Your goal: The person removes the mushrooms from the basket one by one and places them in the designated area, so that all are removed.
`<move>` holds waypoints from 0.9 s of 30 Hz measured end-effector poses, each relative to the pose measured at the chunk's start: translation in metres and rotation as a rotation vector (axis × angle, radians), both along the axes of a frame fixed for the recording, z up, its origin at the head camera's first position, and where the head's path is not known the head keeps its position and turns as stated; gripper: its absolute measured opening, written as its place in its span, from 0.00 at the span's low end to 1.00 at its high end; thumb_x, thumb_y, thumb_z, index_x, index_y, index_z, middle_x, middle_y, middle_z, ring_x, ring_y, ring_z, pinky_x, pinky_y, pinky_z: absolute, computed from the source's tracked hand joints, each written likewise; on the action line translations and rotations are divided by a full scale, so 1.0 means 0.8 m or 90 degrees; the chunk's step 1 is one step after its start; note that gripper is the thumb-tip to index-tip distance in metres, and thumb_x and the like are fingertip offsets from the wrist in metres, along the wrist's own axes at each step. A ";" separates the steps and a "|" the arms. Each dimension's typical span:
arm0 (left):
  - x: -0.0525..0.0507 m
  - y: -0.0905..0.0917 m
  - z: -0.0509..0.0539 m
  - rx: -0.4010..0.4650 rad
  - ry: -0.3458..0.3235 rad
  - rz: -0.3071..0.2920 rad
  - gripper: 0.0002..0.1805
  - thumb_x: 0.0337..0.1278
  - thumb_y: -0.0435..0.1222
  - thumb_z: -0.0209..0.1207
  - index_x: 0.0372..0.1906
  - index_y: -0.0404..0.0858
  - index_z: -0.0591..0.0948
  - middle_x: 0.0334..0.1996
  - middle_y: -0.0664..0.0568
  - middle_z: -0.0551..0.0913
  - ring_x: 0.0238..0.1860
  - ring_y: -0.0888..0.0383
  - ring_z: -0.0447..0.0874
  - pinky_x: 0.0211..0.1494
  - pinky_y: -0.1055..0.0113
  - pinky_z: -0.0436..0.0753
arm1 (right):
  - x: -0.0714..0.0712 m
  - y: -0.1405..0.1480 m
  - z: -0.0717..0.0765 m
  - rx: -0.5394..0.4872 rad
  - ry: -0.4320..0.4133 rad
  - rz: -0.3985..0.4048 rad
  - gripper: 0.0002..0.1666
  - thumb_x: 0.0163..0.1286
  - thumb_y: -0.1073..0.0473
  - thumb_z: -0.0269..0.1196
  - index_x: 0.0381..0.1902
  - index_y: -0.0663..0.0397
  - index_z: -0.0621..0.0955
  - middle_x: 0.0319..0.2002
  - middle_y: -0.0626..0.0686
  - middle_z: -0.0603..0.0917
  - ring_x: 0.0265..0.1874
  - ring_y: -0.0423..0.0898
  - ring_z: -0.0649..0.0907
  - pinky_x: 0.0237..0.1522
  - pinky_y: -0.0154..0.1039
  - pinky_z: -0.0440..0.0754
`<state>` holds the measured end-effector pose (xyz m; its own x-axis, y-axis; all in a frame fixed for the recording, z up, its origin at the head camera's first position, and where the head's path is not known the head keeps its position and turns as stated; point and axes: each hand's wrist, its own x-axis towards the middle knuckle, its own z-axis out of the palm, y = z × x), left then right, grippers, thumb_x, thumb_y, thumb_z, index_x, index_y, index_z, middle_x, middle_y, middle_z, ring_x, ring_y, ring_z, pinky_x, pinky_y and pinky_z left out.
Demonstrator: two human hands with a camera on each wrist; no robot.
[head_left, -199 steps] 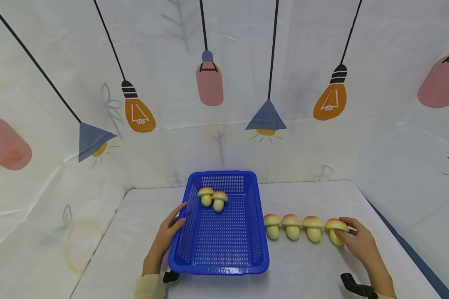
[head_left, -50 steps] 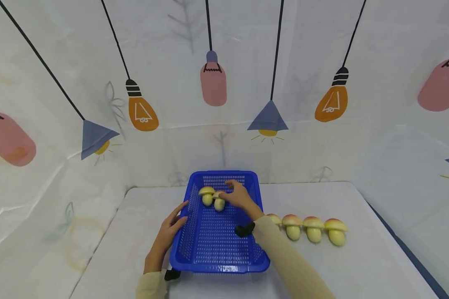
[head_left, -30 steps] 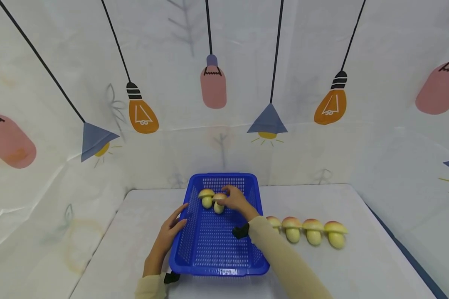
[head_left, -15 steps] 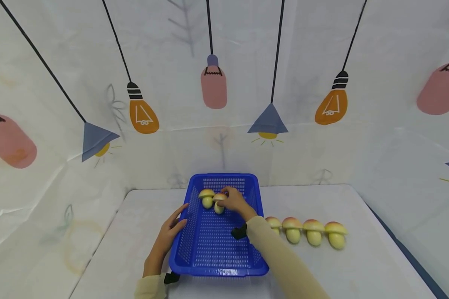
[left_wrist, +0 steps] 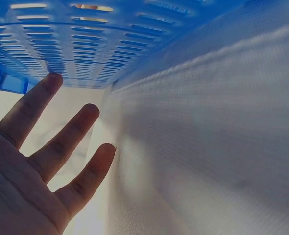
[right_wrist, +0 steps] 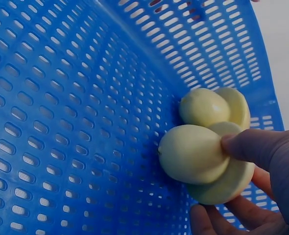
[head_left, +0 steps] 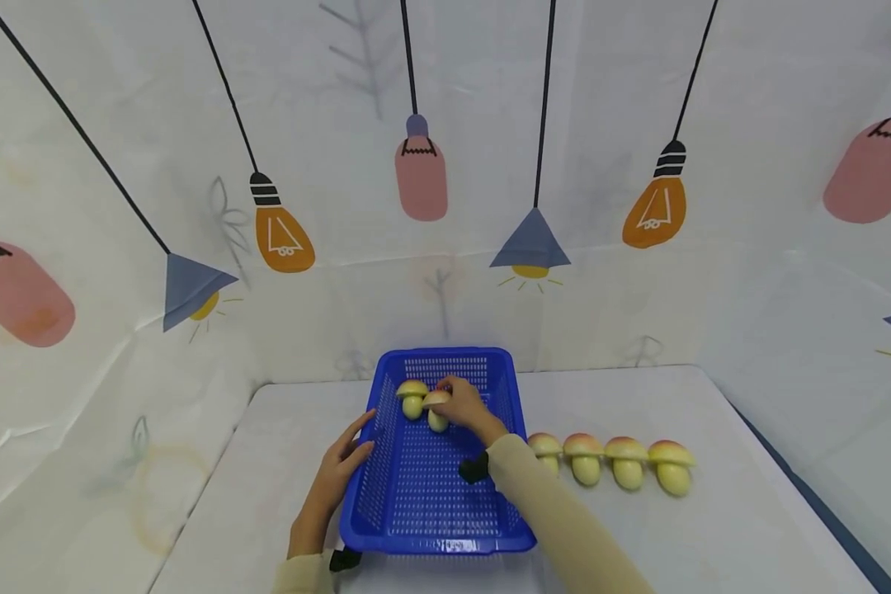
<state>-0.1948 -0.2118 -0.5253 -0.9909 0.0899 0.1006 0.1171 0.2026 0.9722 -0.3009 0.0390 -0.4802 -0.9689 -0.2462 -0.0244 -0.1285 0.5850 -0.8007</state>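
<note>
Inside the blue plastic basket point(head_left: 445, 528), two toy mushrooms with yellow-red caps and pale yellow stems stand side by side near the far left. My right hand point(head_left: 466, 407) reaches in over the right side and pinches the right-hand mushroom point(head_left: 438, 421) by its cap. In the right wrist view the thumb point(right_wrist: 247, 147) presses near where stem meets cap, with fingers behind the cap. The other mushroom point(head_left: 412, 404) sits close beside it. At the basket's left side, my left hand point(head_left: 336, 470) touches the rim and wall with extended fingers; the left wrist view shows them spread point(left_wrist: 61, 142).
Several more toy mushrooms point(head_left: 627, 462) stand in a row on the white table point(head_left: 742, 528), right of the basket; my right sleeve point(head_left: 557, 511) partly covers the nearest one. A white wall sheet point(head_left: 445, 305) with printed lamps rises behind the table.
My right hand has gone from the rightmost mushroom of the row into the basket, and its fingers have settled round a mushroom there. My left hand has stayed at the basket's left side.
</note>
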 end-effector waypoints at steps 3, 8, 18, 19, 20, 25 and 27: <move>0.000 0.001 0.000 0.002 0.004 -0.001 0.30 0.75 0.39 0.55 0.78 0.50 0.67 0.64 0.27 0.77 0.53 0.40 0.86 0.44 0.61 0.87 | -0.001 0.000 -0.001 0.001 0.004 -0.002 0.25 0.62 0.63 0.73 0.55 0.65 0.80 0.51 0.65 0.85 0.48 0.58 0.85 0.49 0.50 0.85; 0.002 0.000 -0.001 -0.004 0.012 -0.008 0.30 0.75 0.39 0.55 0.78 0.48 0.67 0.65 0.28 0.77 0.55 0.39 0.85 0.45 0.63 0.86 | 0.001 0.000 -0.003 0.007 -0.001 -0.007 0.23 0.61 0.64 0.72 0.53 0.64 0.81 0.50 0.63 0.85 0.47 0.56 0.85 0.49 0.50 0.85; 0.000 0.004 -0.002 -0.004 0.018 -0.007 0.30 0.75 0.39 0.55 0.78 0.49 0.67 0.65 0.29 0.77 0.56 0.40 0.85 0.46 0.63 0.86 | 0.001 0.004 0.005 0.007 0.004 -0.019 0.22 0.61 0.63 0.73 0.52 0.64 0.81 0.49 0.63 0.85 0.47 0.57 0.85 0.49 0.50 0.85; -0.001 0.005 -0.002 -0.003 0.019 -0.010 0.30 0.75 0.39 0.55 0.79 0.49 0.67 0.65 0.29 0.77 0.56 0.40 0.85 0.46 0.63 0.86 | 0.001 0.004 0.005 0.008 0.005 -0.021 0.22 0.60 0.63 0.73 0.52 0.64 0.81 0.48 0.63 0.86 0.46 0.57 0.85 0.49 0.50 0.85; -0.001 0.005 -0.001 -0.005 0.019 -0.012 0.30 0.76 0.39 0.55 0.79 0.49 0.66 0.65 0.29 0.77 0.56 0.40 0.85 0.46 0.63 0.86 | 0.001 0.004 0.006 0.008 0.006 -0.022 0.22 0.60 0.63 0.74 0.51 0.64 0.81 0.48 0.63 0.86 0.46 0.56 0.85 0.49 0.50 0.85; -0.001 0.002 0.000 0.000 0.013 0.002 0.30 0.75 0.39 0.56 0.78 0.51 0.68 0.65 0.30 0.78 0.56 0.39 0.85 0.46 0.63 0.86 | 0.001 0.002 0.004 0.004 0.008 -0.020 0.23 0.59 0.63 0.73 0.52 0.64 0.81 0.46 0.62 0.85 0.45 0.56 0.84 0.49 0.50 0.85; 0.001 0.000 0.001 0.002 0.008 0.008 0.30 0.74 0.39 0.56 0.78 0.51 0.68 0.65 0.30 0.78 0.56 0.38 0.85 0.46 0.63 0.86 | 0.001 0.000 0.002 0.006 0.003 -0.017 0.23 0.59 0.64 0.73 0.52 0.64 0.81 0.46 0.62 0.85 0.44 0.55 0.84 0.48 0.50 0.85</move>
